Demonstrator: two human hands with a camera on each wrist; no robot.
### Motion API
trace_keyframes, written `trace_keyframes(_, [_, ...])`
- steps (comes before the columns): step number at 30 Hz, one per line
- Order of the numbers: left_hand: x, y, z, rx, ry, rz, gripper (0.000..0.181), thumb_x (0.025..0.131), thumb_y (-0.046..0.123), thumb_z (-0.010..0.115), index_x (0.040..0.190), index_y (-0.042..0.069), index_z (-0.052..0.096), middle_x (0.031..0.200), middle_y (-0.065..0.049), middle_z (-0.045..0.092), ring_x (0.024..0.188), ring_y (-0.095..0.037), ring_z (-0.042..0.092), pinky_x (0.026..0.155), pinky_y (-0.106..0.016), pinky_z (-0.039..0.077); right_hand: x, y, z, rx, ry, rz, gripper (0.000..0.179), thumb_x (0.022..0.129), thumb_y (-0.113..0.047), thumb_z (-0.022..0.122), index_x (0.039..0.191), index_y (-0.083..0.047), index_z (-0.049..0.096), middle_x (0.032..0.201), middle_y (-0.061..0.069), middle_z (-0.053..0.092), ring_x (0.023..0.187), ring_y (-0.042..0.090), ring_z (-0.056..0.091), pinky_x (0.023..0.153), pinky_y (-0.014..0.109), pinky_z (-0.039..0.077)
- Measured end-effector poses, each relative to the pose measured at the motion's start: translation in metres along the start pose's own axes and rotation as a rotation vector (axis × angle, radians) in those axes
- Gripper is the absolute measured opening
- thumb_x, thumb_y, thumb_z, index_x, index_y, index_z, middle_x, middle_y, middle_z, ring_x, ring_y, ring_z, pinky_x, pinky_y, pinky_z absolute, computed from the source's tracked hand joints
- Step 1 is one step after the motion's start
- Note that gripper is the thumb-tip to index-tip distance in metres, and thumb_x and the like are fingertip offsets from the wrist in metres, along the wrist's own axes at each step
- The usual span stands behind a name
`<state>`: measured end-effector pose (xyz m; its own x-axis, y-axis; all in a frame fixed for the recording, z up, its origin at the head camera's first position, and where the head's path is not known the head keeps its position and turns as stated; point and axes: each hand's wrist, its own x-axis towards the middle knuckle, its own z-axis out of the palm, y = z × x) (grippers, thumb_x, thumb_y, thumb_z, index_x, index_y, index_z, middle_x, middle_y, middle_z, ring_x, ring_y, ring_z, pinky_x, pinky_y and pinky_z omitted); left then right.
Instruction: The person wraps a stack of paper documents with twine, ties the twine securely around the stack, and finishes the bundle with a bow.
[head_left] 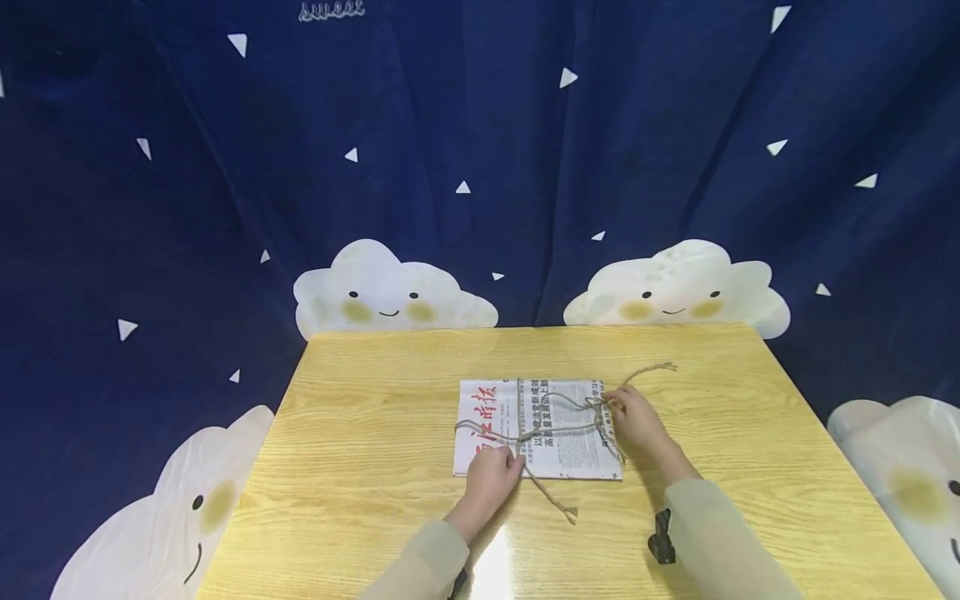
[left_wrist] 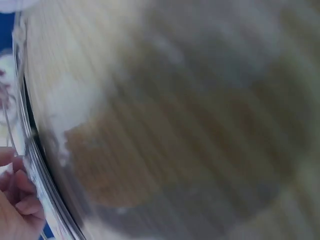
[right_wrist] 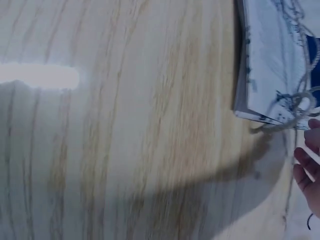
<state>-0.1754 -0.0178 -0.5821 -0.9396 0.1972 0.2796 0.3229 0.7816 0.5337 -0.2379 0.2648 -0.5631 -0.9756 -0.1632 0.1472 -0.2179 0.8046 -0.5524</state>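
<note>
A folded stack of newspapers (head_left: 573, 460) lies flat on the wooden table, with red and black print facing up. Brown twine (head_left: 564, 430) crosses over it lengthwise and crosswise, with a knot near the middle and more loops by the right edge. At the front edge my left hand (head_left: 491, 477) pinches the twine beside that crossing; one loose end trails onto the table. My right hand (head_left: 637, 418) pinches twine at the right edge, and another end sticks out beyond its fingers. In the right wrist view, a twine loop (right_wrist: 302, 107) overhangs the stack's corner.
The light wooden table (head_left: 360, 417) extends around the stack on all sides. Behind and beside it hangs a dark blue curtain (head_left: 465, 125) with white triangles and smiling clouds. Glare shows on the table near the left forearm.
</note>
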Motion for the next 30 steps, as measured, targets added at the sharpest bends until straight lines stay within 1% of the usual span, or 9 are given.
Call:
trace_keyframes(4, [-0.005,0.011,0.005,-0.012,-0.058,-0.090,0.042,0.082,0.029,0.064,0.048,0.016,0.044,0.044,0.009,0.036,0.040,-0.006,0.032,0.038,-0.020,0.028,0.010,0.003,0.010,-0.083,-0.021,-0.060,0.024,0.084,0.008,0.052,0.106,0.005,0.061,0.103,0.022,0.056,0.096,0.039,0.055,0.085,0.051,0.046])
trace_keyframes(8, [-0.005,0.015,0.010,0.006,-0.073,-0.158,0.042,0.081,0.028,0.066,0.049,0.015,0.043,0.044,0.007,0.036,0.040,-0.008,0.033,0.038,-0.022,0.028,0.017,0.001,0.014,-0.183,-0.031,-0.084,0.019,0.083,0.005,0.056,0.101,0.004,0.063,0.098,0.019,0.059,0.094,0.037,0.055,0.085,0.050,0.045])
trace_keyframes(11, [-0.005,0.017,0.012,0.038,-0.058,-0.168,0.042,0.079,0.026,0.067,0.048,0.015,0.041,0.044,0.005,0.037,0.040,-0.010,0.034,0.037,-0.023,0.029,0.019,-0.002,0.015,-0.228,-0.030,-0.077,0.013,0.083,0.001,0.059,0.095,0.001,0.063,0.090,0.012,0.058,0.089,0.032,0.056,0.081,0.047,0.047])
trace_keyframes(15, [-0.005,0.023,0.014,0.105,-0.044,-0.151,0.039,0.077,0.021,0.066,0.047,0.013,0.042,0.045,0.001,0.043,0.040,-0.014,0.040,0.037,-0.027,0.033,0.019,-0.003,0.016,-0.270,-0.014,-0.065,0.005,0.083,-0.002,0.061,0.087,-0.002,0.062,0.080,0.007,0.053,0.082,0.030,0.054,0.076,0.047,0.046])
trace_keyframes(18, [-0.006,0.028,0.016,0.142,-0.055,-0.161,0.031,0.075,0.016,0.062,0.049,0.011,0.046,0.049,-0.003,0.049,0.043,-0.019,0.048,0.037,-0.030,0.037,0.020,-0.003,0.016,-0.292,-0.045,-0.021,0.001,0.083,-0.003,0.060,0.083,-0.004,0.059,0.082,0.008,0.051,0.087,0.032,0.049,0.080,0.049,0.040])
trace_keyframes(22, [-0.006,0.033,0.017,0.153,-0.078,-0.198,0.023,0.071,0.011,0.058,0.051,0.008,0.047,0.052,-0.007,0.051,0.044,-0.023,0.050,0.037,-0.032,0.038,0.023,-0.003,0.018,-0.286,-0.111,0.056,0.009,0.082,0.000,0.057,0.079,-0.007,0.051,0.089,0.011,0.050,0.093,0.033,0.042,0.086,0.052,0.029])
trace_keyframes(26, [-0.004,0.034,0.017,0.142,-0.112,-0.228,0.020,0.068,0.010,0.058,0.051,0.008,0.047,0.051,-0.007,0.050,0.043,-0.021,0.047,0.037,-0.032,0.039,0.029,-0.004,0.017,-0.266,-0.092,0.079,0.009,0.084,0.001,0.054,0.084,-0.006,0.048,0.086,0.011,0.055,0.090,0.034,0.048,0.093,0.056,0.026])
trace_keyframes(28, [-0.004,0.033,0.018,0.135,-0.132,-0.239,0.020,0.067,0.010,0.058,0.051,0.008,0.047,0.051,-0.006,0.049,0.043,-0.021,0.046,0.038,-0.032,0.038,0.034,-0.006,0.016,-0.255,-0.075,0.061,0.006,0.088,-0.001,0.053,0.093,-0.002,0.051,0.089,0.013,0.058,0.091,0.035,0.052,0.096,0.056,0.028])
trace_keyframes(30, [-0.003,0.033,0.018,0.128,-0.149,-0.245,0.020,0.067,0.011,0.059,0.052,0.008,0.047,0.051,-0.006,0.048,0.043,-0.020,0.045,0.037,-0.031,0.038,0.038,-0.009,0.016,-0.250,-0.075,0.039,0.018,0.088,0.001,0.052,0.106,0.002,0.051,0.100,0.018,0.058,0.098,0.038,0.053,0.095,0.057,0.032])
